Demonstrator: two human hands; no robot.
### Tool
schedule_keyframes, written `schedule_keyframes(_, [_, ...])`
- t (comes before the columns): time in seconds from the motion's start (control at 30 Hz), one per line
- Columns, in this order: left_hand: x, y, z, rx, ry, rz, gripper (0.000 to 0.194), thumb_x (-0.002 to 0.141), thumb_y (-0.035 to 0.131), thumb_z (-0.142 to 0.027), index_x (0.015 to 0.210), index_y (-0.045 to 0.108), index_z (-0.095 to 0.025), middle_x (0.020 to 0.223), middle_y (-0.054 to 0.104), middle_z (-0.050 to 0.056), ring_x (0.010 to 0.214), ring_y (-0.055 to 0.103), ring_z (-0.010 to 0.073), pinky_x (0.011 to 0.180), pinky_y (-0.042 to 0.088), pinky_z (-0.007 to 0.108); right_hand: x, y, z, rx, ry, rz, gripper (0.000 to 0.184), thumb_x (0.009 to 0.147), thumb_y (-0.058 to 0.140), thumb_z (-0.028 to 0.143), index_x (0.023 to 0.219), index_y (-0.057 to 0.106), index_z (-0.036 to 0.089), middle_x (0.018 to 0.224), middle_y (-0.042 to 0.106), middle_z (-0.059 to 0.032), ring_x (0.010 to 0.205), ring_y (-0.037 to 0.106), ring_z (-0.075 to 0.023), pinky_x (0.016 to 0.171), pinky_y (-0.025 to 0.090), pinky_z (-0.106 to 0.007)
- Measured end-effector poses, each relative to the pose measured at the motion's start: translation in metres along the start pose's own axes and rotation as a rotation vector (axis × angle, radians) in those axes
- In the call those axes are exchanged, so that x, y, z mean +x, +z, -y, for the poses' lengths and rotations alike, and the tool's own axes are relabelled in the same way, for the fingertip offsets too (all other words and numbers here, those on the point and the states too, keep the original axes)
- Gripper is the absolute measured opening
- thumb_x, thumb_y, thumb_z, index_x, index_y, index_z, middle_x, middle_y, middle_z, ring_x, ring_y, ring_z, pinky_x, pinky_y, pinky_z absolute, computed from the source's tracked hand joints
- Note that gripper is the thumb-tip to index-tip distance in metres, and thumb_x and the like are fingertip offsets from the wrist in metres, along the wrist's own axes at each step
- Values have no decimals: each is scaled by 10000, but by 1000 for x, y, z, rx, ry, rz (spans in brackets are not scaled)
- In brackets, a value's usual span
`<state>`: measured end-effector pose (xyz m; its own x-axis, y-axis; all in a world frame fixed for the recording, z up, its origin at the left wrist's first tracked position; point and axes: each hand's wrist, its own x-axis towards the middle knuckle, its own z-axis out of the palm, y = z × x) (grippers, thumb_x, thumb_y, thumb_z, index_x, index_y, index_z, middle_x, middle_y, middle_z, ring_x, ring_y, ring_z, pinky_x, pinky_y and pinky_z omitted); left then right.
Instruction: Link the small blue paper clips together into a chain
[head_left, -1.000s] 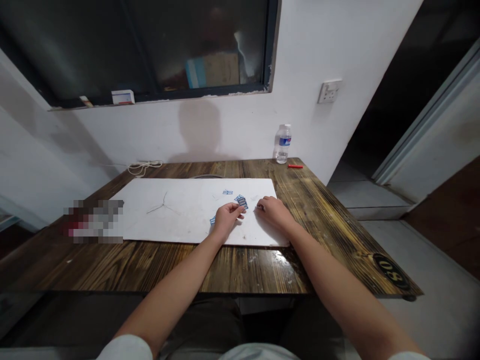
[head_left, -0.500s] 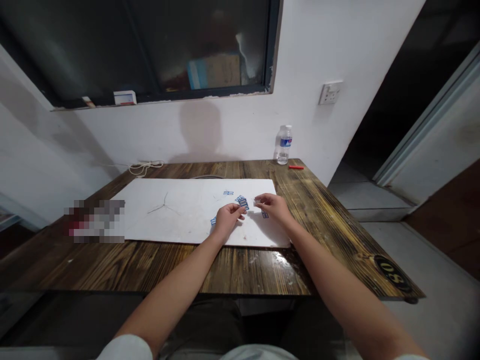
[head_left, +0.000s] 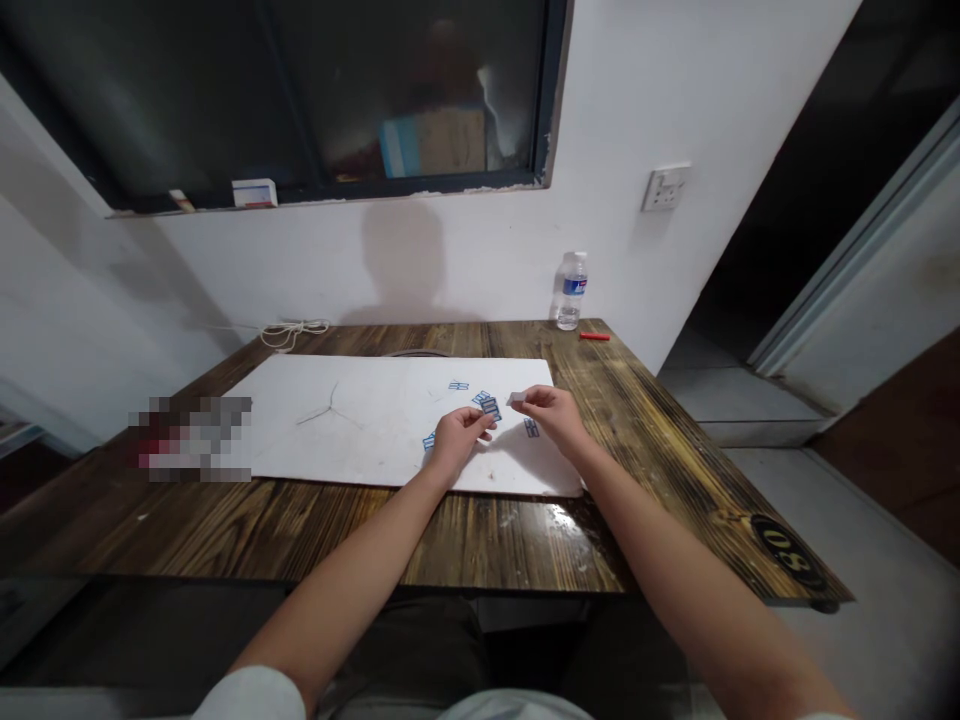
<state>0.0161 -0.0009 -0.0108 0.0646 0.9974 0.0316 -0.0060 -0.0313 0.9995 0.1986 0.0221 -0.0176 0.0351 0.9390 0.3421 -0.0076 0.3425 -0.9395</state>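
Observation:
Between the thumb and fingers of my left hand [head_left: 454, 440] is a small blue-edged frame with grey bars [head_left: 491, 408]. My right hand [head_left: 556, 414], a short way to the right, pinches a small pale grey flat piece [head_left: 516, 399]. The two held pieces are apart, both above a white board [head_left: 382, 440]. Similar blue-outlined pieces lie on the board: one farther back [head_left: 458, 386], one just behind the left fingertips [head_left: 481, 397], one by the right hand [head_left: 532, 429] and one partly hidden behind the left hand [head_left: 428, 441].
The board lies on a dark wooden table [head_left: 330, 530]. Toward the back right stand a water bottle [head_left: 573, 290] and a red stick-like item [head_left: 595, 337]. A bundled white cord [head_left: 294, 330] rests at the back left. A blurred-out patch [head_left: 199, 438] covers something on the left.
The pale piece in my right hand has turned and shows more of its flat face. My left hand keeps its grip almost unmoved. The view has shifted slightly.

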Motion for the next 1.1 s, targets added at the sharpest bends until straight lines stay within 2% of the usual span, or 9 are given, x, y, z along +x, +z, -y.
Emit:
schedule_keyframes(0.13, [0, -1, -1, 11, -2, 3, 356, 617, 756, -456, 736, 643, -140, 734, 711, 70, 546, 594, 121, 523, 416, 231, -3, 1, 4, -75, -185, -37, 246, 623, 804, 409, 693, 714, 191, 708, 653, -31, 631, 565, -143, 586, 453, -279])
schedule_keyframes(0.23, [0, -1, -1, 46, 2, 19, 354, 631, 745, -463, 747, 655, -141, 746, 713, 74, 553, 601, 127, 512, 385, 224, -6, 2, 9, -71, -269, 39, 187, 694, 767, 379, 745, 729, 203, 717, 671, -38, 662, 598, -159, 599, 468, -287])
schedule_keyframes(0.37, [-1, -2, -2, 69, -12, 21, 344, 634, 743, -460, 738, 649, -145, 728, 710, 71, 543, 600, 129, 491, 347, 216, -10, 4, 16, -178, -464, 108, 87, 789, 689, 284, 837, 738, 230, 800, 705, -47, 748, 633, -172, 684, 502, -315])
schedule_keyframes(0.47, [-1, -2, -4, 75, -3, 39, 329, 643, 739, -452, 726, 646, -147, 716, 705, 63, 538, 590, 122, 503, 359, 220, -12, 5, 17, -292, -581, 111, 142, 824, 637, 216, 919, 736, 253, 863, 710, -55, 832, 636, -185, 752, 514, -340])
schedule_keyframes(0.57, [-2, -2, -5, 69, 12, 57, 324, 643, 734, -451, 726, 646, -151, 712, 703, 55, 536, 580, 119, 519, 375, 227, -11, 6, 15, -391, -637, 118, 213, 836, 611, 182, 993, 724, 270, 908, 708, -56, 863, 627, -187, 773, 517, -347])
schedule_keyframes(0.77, [-2, -2, -5, 48, 23, 56, 324, 633, 735, -453, 724, 645, -156, 716, 705, 54, 536, 571, 118, 525, 375, 231, -10, 4, 15, -476, -677, 163, 265, 875, 535, 163, 1023, 720, 282, 919, 702, -53, 871, 612, -183, 789, 507, -351])
schedule_keyframes(0.9, [-2, -1, -3, 18, 38, 53, 321, 624, 744, -446, 702, 637, -153, 698, 698, 48, 527, 563, 112, 525, 377, 229, -12, 3, 17, -430, -591, 178, 312, 878, 481, 162, 1025, 725, 290, 952, 693, -59, 914, 611, -192, 818, 505, -365])
schedule_keyframes(1.1, [-2, -2, -4, 18, 58, 62, 321, 629, 745, -450, 700, 642, -154, 697, 695, 49, 540, 565, 116, 544, 401, 237, -13, 5, 21, -355, -471, 165, 210, 843, 601, 294, 1000, 737, 263, 938, 690, -76, 888, 627, -204, 805, 507, -361])
